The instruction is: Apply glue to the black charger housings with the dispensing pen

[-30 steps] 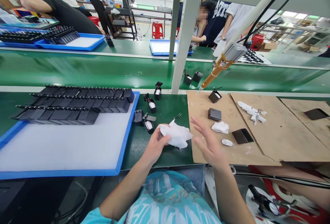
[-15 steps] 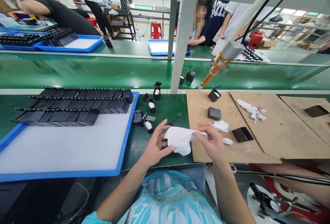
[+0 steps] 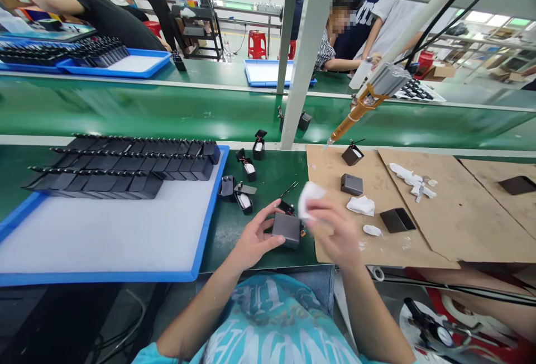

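Note:
A dark grey box [image 3: 286, 230] is held between the thumb and fingers of my left hand [image 3: 255, 238], near the front edge of the green table. My right hand [image 3: 335, 230], blurred by motion, grips a white cloth [image 3: 310, 199] just to the right of the box and above it. Behind the box lie a small black part [image 3: 286, 206] and thin dark tweezers [image 3: 290, 188]. Another grey box [image 3: 352, 184], a crumpled white cloth [image 3: 360, 205] and an open black case [image 3: 397, 220] rest on the cardboard [image 3: 452, 219].
On the left, a blue-rimmed tray [image 3: 195, 252] holds rows of black boxes [image 3: 138, 184]. Several opened boxes [image 3: 244, 202] stand between tray and hands. An orange nozzle tool [image 3: 349, 121] hangs over the cardboard beside a metal post [image 3: 299, 73]. People work across the belt.
The white cloth, earlier spread between both hands, has come off the grey box and is bunched in my right hand. The box now shows in my left hand. The view has shifted slightly.

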`<state>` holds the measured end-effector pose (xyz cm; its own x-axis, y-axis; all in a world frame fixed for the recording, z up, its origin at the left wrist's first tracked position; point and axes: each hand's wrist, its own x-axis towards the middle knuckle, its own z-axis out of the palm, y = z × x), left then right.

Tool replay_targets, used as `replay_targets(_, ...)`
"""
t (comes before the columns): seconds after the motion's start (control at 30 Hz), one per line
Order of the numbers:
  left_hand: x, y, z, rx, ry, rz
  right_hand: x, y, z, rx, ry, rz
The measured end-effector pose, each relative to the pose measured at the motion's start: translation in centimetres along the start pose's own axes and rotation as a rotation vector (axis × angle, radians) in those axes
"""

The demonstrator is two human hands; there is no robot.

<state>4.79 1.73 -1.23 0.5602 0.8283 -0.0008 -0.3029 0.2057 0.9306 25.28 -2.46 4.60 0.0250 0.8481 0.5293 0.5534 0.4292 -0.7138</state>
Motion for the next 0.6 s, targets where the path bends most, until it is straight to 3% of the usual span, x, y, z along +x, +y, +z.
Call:
replay_targets(0.07,-0.4,0.0,0.3,0.007,-0.015,-0.029,0.2,-0.6,1.3,-0.052,-0.256,-0.121)
replay_targets(0.1,-0.6,0.0,0.4,0.009,-0.025,-0.040,0.3,-0.7,1.8,-0.066,-0.307,-0.134)
replay_targets(0.23,-1.5,0.1,0.2,0.032,-0.096,-0.080,0.6,-0.8,2.8,-0.049,-0.370,-0.042)
replay_targets(0.33,-2.3,-0.1,-0.8,0.078,-0.039,-0.115,1.2,-0.8,2.4,0.035,-0.500,-0.035)
replay_targets(0.47,-3.1,-0.7,-2.6,0.024,0.106,-0.206,3.5,-0.2,1.5,0.020,-0.454,-0.013)
replay_targets(0.6,-3.2,-0.8,-3.8,-0.002,0.143,-0.181,9.5,1.5,2.6,-0.244,-0.417,0.037)
